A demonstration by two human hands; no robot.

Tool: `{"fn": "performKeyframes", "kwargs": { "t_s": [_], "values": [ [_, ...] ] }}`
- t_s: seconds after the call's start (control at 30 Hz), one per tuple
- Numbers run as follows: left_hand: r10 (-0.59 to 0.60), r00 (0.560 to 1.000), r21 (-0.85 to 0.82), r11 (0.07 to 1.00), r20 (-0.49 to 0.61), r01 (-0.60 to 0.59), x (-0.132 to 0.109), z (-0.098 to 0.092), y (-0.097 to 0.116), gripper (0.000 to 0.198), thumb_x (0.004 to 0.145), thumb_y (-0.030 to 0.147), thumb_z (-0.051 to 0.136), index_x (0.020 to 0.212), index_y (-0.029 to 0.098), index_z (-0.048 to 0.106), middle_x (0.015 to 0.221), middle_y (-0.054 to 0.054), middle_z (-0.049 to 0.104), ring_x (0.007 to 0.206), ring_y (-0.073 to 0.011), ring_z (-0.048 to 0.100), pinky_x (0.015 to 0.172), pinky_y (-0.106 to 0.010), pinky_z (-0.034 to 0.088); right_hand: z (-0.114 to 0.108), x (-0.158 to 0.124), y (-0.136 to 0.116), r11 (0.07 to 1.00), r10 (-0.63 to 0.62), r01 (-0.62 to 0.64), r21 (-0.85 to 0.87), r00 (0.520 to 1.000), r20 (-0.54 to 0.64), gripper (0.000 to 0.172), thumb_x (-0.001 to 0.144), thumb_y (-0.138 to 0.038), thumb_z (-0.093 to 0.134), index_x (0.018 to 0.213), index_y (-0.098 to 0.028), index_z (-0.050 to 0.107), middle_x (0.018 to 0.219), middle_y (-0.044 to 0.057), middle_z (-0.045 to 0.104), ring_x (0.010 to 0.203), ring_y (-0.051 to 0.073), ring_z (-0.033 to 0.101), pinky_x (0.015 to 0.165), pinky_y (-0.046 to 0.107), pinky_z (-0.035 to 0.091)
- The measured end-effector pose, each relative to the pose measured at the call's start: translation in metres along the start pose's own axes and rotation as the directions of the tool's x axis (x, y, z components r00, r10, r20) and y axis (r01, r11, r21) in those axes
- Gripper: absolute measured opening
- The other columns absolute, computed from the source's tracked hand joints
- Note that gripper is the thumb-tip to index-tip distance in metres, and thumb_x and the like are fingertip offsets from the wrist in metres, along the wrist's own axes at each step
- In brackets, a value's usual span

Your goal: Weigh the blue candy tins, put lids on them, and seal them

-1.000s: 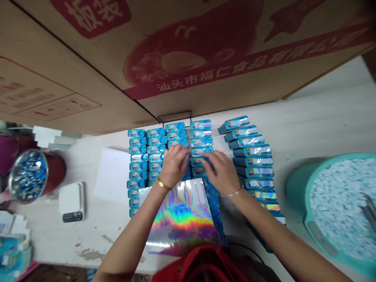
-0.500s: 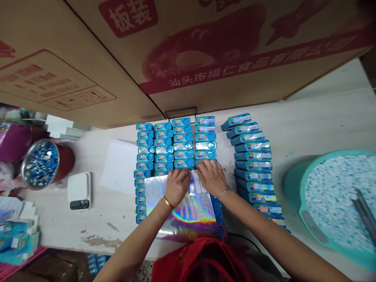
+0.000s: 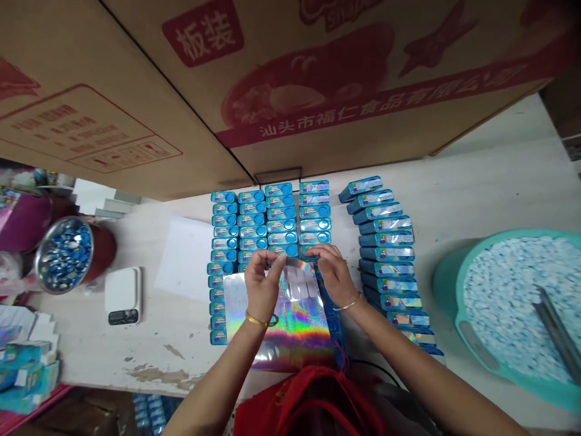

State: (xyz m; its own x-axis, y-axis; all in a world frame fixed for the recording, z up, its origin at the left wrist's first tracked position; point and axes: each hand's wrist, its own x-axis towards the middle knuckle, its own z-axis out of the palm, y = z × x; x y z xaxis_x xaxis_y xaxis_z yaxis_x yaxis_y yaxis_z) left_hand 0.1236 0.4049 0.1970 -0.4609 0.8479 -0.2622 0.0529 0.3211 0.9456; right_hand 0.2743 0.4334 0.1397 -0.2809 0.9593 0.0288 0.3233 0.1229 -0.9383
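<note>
A shiny holographic sheet [image 3: 290, 339] with pale rectangular patches near its far edge lies in front of me, over part of the rows of blue tins [image 3: 281, 213]. Above the sheet's far left part is my left hand [image 3: 264, 284], thumb and forefinger pinched together; whatever thin thing they hold is too small to make out. My right hand [image 3: 336, 277] hovers by the far right corner, its fingers curved and the thumb apart from them. Between the hands, a narrow shiny strip shows at the sheet's far edge; I cannot tell whether it is loose.
Another column of tins [image 3: 388, 254], with shiny labels, curves along the right. Beyond it stands a turquoise tub [image 3: 467, 303] of small pale pieces with a metal scoop [image 3: 556, 330]. Large cartons [image 3: 290, 133] wall off the back. Leftward are white paper [image 3: 184, 257], a scale [image 3: 123, 293] and a pot [image 3: 93, 254].
Both hands have come off the sheet's far edge and moved apart. The left hand has turned, showing its thumb side, and the right has shifted slightly right. The view has shifted a little.
</note>
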Motion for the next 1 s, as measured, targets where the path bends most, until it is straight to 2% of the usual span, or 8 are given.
{"fn": "performKeyframes", "kwargs": {
  "t_s": [0.1, 0.2, 0.27, 0.37, 0.5, 0.63, 0.8, 1.0],
  "values": [
    [-0.093, 0.996, -0.211, 0.973, 0.009, 0.093, 0.023, 0.018, -0.008, 0.023, 0.07, 0.033, 0.074, 0.074, 0.018, 0.057, 0.072, 0.001, 0.059, 0.07, -0.0108, 0.056, 0.072, -0.025, 0.044, -0.004, 0.0, -0.01, 0.974, 0.134, -0.13, 0.185, 0.991, -0.007, 0.034, 0.091, -0.049, 0.045, 0.084, -0.02, 0.06, 0.079, 0.002, 0.06, 0.076, 0.017, 0.055, 0.071, 0.03, 0.042],
    [-0.128, 0.991, -0.25, 0.959, 0.024, 0.13, 0.04, 0.036, -0.019, 0.025, 0.066, 0.032, 0.076, 0.071, 0.017, 0.057, 0.068, 0.002, 0.057, 0.066, -0.0094, 0.053, 0.068, -0.023, 0.043, -0.008, 0.012, -0.007, 0.948, 0.255, -0.24, 0.21, 0.966, -0.047, 0.03, 0.091, -0.043, 0.048, 0.073, -0.02, 0.055, 0.066, -0.002, 0.054, 0.064, 0.014, 0.05, 0.065, 0.026, 0.039],
    [-0.1, 0.995, -0.221, 0.97, 0.012, 0.1, 0.053, 0.048, -0.026, 0.023, 0.066, 0.032, 0.075, 0.07, 0.017, 0.057, 0.067, 0.003, 0.056, 0.065, -0.0096, 0.052, 0.068, -0.023, 0.042, -0.015, 0.027, 0.002, 0.945, 0.266, -0.247, 0.212, 0.962, -0.066, 0.031, 0.092, -0.041, 0.045, 0.07, -0.02, 0.053, 0.064, -0.002, 0.053, 0.062, 0.013, 0.049, 0.062, 0.025, 0.038],
    [0.073, 0.997, -0.093, 0.993, -0.022, -0.075, 0.076, 0.07, -0.031, 0.017, 0.071, 0.03, 0.07, 0.07, 0.018, 0.058, 0.072, 0.001, 0.056, 0.07, -0.0118, 0.052, 0.073, -0.026, 0.043, -0.029, 0.055, 0.02, 0.973, 0.217, -0.204, 0.107, 0.969, -0.122, 0.032, 0.091, -0.04, 0.045, 0.067, -0.02, 0.05, 0.059, -0.003, 0.047, 0.057, 0.012, 0.043, 0.056, 0.024, 0.034],
    [0.287, 0.956, 0.204, 0.941, -0.053, -0.271, 0.099, 0.096, -0.033, 0.012, 0.076, 0.023, 0.065, 0.068, 0.019, 0.058, 0.08, -0.002, 0.056, 0.084, -0.0164, 0.053, 0.083, -0.032, 0.041, -0.045, 0.082, 0.04, 0.969, 0.146, -0.177, -0.175, 0.973, -0.178, 0.028, 0.089, -0.037, 0.045, 0.068, -0.02, 0.052, 0.056, -0.003, 0.045, 0.052, 0.013, 0.04, 0.053, 0.025, 0.03],
    [0.321, 0.947, 0.46, 0.845, -0.03, -0.272, 0.105, 0.11, -0.034, 0.009, 0.078, 0.024, 0.064, 0.071, 0.019, 0.06, 0.091, -0.004, 0.058, 0.093, -0.0212, 0.051, 0.088, -0.038, 0.037, -0.048, 0.093, 0.055, 0.918, 0.127, -0.183, -0.352, 0.976, -0.176, 0.027, 0.089, -0.034, 0.043, 0.068, -0.02, 0.053, 0.056, 0.0, 0.05, 0.052, 0.014, 0.043, 0.054, 0.026, 0.03],
    [0.317, 0.948, 0.649, 0.717, 0.022, -0.255, 0.106, 0.115, -0.038, 0.005, 0.077, 0.024, 0.061, 0.075, 0.02, 0.059, 0.098, -0.007, 0.057, 0.097, -0.0272, 0.049, 0.084, -0.043, 0.036, -0.044, 0.099, 0.071, 0.869, 0.161, -0.219, -0.445, 0.973, -0.164, 0.026, 0.087, -0.033, 0.043, 0.07, -0.019, 0.058, 0.06, 0.004, 0.057, 0.058, 0.018, 0.05, 0.056, 0.027, 0.032],
    [0.252, 0.967, 0.714, 0.685, -0.046, -0.145, 0.11, 0.112, -0.037, 0.037, 0.07, 0.027, 0.065, 0.103, 0.019, 0.05, 0.11, -0.012, 0.051, 0.106, -0.0339, 0.047, 0.085, -0.05, 0.036, -0.03, 0.084, 0.082, 0.948, 0.199, -0.248, -0.2, 0.951, -0.234, 0.033, 0.086, -0.034, 0.045, 0.105, -0.014, 0.064, 0.063, 0.001, 0.06, 0.055, 0.016, 0.051, 0.055, 0.027, 0.039]
  ]
}}
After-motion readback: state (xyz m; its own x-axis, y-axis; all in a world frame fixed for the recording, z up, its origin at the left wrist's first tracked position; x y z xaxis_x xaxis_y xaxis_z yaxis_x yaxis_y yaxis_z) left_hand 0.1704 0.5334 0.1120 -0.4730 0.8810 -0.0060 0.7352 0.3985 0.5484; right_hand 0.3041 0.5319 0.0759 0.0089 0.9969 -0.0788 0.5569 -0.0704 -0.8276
